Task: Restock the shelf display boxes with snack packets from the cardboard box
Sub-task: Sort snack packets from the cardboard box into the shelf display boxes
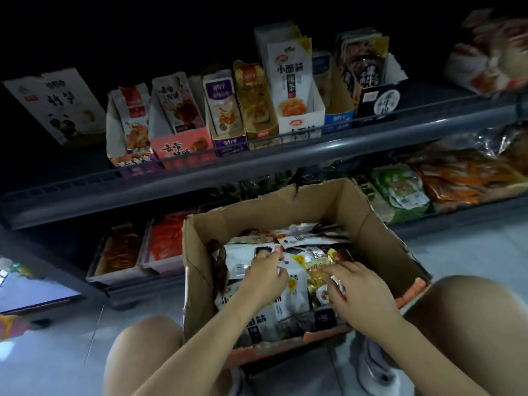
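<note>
A person crouches over an open cardboard box [357,212] set on the pale floor [57,352] between their bare knees. Both hands are inside the box, among loose snack packets [294,292]. The left hand [264,271] has its fingers curled onto a white packet [243,258] at the near left of the pile, apparently pinching its edge, though blur hides the exact grip. The right hand [357,287] lies with fingers extended and slightly spread over a glossy gold packet [317,265], pressing or touching it rather than clasping it.

Beyond the box, a low shelf holds trays of orange and red snacks [165,244] at left and green packets [400,187] at right. Farther off, the upper grey shelf [257,164] carries a row of upright display boxes: a pink display box [183,145], a purple display box [228,142], a white display box [303,124] and a black display box [377,101], each with packets standing in it.
</note>
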